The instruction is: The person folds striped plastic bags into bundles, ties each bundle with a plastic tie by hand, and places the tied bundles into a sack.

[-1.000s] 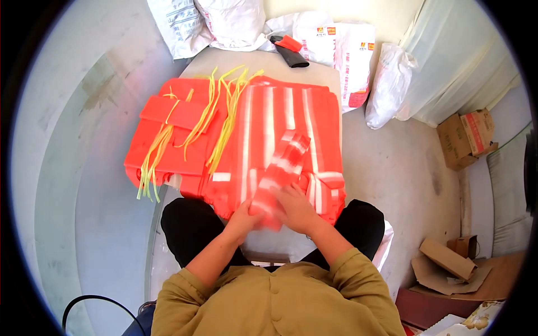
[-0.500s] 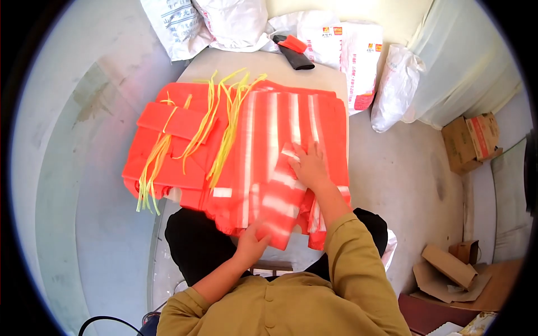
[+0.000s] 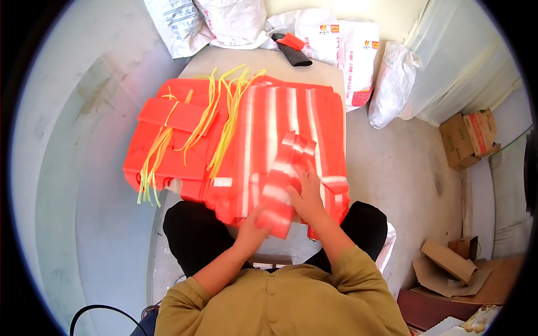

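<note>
My left hand is closed on the lower end of a narrow folded red-and-white striped sheet. Against its right side, my right hand grips the same sheet, thumb on top and fingers near the edge; some fingertips are blurred. The folded sheet slants across a wide stack of red-and-white striped sheets, whose near edge hangs toward my knees. Left of the stack lie folded plain red bundles, with yellow ties draped over them and the stack.
At the table's far end sits a black and red item. White printed sacks stand behind it. A cardboard box is on the floor to the right, and flattened cardboard lies at lower right.
My right hand has come nearer, from lying spread on the folded sheet's upper part to gripping its right side. The folded sheet has shifted slightly; my left hand stays at its lower end.
</note>
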A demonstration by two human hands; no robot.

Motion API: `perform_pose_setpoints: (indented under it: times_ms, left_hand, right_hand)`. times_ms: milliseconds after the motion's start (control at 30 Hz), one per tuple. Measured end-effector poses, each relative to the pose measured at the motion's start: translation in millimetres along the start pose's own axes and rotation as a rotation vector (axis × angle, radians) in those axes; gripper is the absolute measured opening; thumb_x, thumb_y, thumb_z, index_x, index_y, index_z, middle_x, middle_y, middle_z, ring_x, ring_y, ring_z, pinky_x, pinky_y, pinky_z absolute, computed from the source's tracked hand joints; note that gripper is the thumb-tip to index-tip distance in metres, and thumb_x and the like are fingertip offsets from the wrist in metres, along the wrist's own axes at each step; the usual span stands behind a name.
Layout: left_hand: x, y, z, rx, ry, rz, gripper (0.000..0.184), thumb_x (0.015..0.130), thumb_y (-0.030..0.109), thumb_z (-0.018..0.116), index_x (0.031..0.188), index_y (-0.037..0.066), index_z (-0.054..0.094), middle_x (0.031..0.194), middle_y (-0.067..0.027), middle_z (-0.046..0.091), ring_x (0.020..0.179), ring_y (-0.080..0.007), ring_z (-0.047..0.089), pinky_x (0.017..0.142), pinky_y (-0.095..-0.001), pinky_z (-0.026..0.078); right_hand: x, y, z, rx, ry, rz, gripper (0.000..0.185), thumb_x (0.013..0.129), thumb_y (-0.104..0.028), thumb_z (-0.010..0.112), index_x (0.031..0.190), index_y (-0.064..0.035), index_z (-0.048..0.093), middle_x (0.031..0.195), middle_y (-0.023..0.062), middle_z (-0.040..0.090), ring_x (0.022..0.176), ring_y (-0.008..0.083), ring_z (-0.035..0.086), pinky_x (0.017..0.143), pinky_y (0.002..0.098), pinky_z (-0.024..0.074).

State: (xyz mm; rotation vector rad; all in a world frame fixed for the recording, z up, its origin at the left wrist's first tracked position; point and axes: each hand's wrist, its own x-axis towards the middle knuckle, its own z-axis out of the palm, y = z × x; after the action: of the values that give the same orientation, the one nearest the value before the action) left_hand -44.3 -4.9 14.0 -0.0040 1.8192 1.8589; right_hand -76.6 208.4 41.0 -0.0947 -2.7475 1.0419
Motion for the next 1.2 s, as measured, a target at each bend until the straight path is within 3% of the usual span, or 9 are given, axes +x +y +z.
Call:
perform_pose_setpoints:
  times_ms: [133, 267, 367, 400, 600, 700, 833, 1033, 1200]
  left_hand:
    - [-4, 13, 5, -0.124, 0.012, -0.018, 0.069, 0.089, -0.003, 0.066, 0.154, 0.009, 0.045, 0.115, -0.0069, 0.064, 0.082, -0.0111, 0.061, 0.068, -0.0261, 0.054]
    - [-4, 0, 13, -0.159, -0.017, -0.001, 0.08, 0.087, -0.003, 0.068, 0.159, 0.01, 0.035, 0.121, -0.0079, 0.063, 0.086, -0.0129, 0.062, 0.069, -0.0275, 0.055]
    - [-8, -9, 27, 0.024, 0.05, 0.183, 0.092, 0.086, -0.002, 0.069, 0.163, 0.011, 0.022, 0.129, -0.0097, 0.061, 0.092, -0.0145, 0.062, 0.069, -0.0284, 0.055]
    - [-10, -8, 25, 0.087, 0.008, 0.105, 0.1, 0.085, 0.004, 0.074, 0.164, 0.013, 0.013, 0.142, -0.0167, 0.054, 0.096, -0.0221, 0.065, 0.074, -0.0336, 0.056]
    - [-31, 22, 16, 0.753, 0.058, 0.35, 0.103, 0.082, 0.027, 0.082, 0.163, 0.011, 0.019, 0.142, -0.0258, 0.047, 0.119, -0.0386, 0.056, 0.1, -0.0463, 0.048]
    - [-27, 46, -1, 0.997, 0.231, 0.476, 0.097, 0.08, 0.03, 0.082, 0.159, 0.006, 0.029, 0.135, -0.0254, 0.05, 0.125, -0.0394, 0.05, 0.106, -0.0465, 0.044]
    - [21, 56, -54, 1.086, 0.497, 0.627, 0.061, 0.087, 0.021, 0.073, 0.141, 0.002, 0.052, 0.133, -0.0229, 0.053, 0.123, -0.0423, 0.049, 0.106, -0.0497, 0.042]
    - [94, 32, -126, 0.888, 0.67, 0.455, 0.035, 0.09, 0.016, 0.067, 0.122, 0.002, 0.062, 0.117, -0.0209, 0.064, 0.108, -0.039, 0.062, 0.092, -0.0457, 0.051]
    - [116, 41, -138, 1.071, 0.595, 0.2, 0.02, 0.089, 0.02, 0.068, 0.099, 0.003, 0.07, 0.104, -0.0173, 0.069, 0.096, -0.0372, 0.067, 0.082, -0.046, 0.054]
  right_hand:
    - [-57, 26, 31, 0.362, 0.035, 0.13, 0.085, 0.09, -0.009, 0.071, 0.16, -0.0053, 0.023, 0.158, 0.0192, 0.032, 0.142, 0.0281, 0.041, 0.111, 0.0412, 0.0443]
    - [-87, 12, 41, 0.691, -0.029, 0.332, 0.1, 0.087, -0.004, 0.073, 0.162, -0.0056, 0.009, 0.156, 0.0163, 0.035, 0.136, 0.0257, 0.048, 0.106, 0.0385, 0.0493]
    - [-88, -14, 38, 0.874, -0.024, 0.4, 0.105, 0.084, -0.005, 0.076, 0.163, -0.006, 0.006, 0.155, 0.0166, 0.036, 0.134, 0.0255, 0.049, 0.104, 0.039, 0.0502]
    - [-88, -18, 38, 0.931, -0.022, 0.414, 0.107, 0.083, -0.005, 0.077, 0.163, -0.006, 0.006, 0.154, 0.0169, 0.037, 0.134, 0.0254, 0.049, 0.104, 0.0391, 0.0506]
    - [-87, -21, 38, 0.878, 0.016, 0.491, 0.107, 0.079, -0.003, 0.079, 0.162, -0.0057, 0.011, 0.154, 0.0177, 0.036, 0.133, 0.0259, 0.048, 0.105, 0.0386, 0.0494]
    - [-88, -15, 43, 0.771, 0.058, 0.478, 0.107, 0.077, -0.001, 0.079, 0.161, -0.0066, 0.014, 0.155, 0.0177, 0.036, 0.134, 0.026, 0.047, 0.106, 0.0387, 0.0479]
    - [-86, -27, 34, 0.848, 0.035, 0.55, 0.106, 0.077, 0.001, 0.078, 0.162, -0.0085, 0.014, 0.156, 0.0151, 0.034, 0.133, 0.0257, 0.048, 0.106, 0.0378, 0.0473]
    - [-90, -23, 35, 0.875, 0.029, 0.51, 0.103, 0.081, -0.005, 0.078, 0.161, -0.0081, 0.014, 0.158, 0.0165, 0.032, 0.134, 0.0264, 0.046, 0.106, 0.0381, 0.0473]
    - [-89, -28, 29, 0.907, 0.013, 0.542, 0.102, 0.081, -0.002, 0.075, 0.161, -0.0085, 0.013, 0.158, 0.015, 0.032, 0.136, 0.0255, 0.045, 0.108, 0.0379, 0.0459]
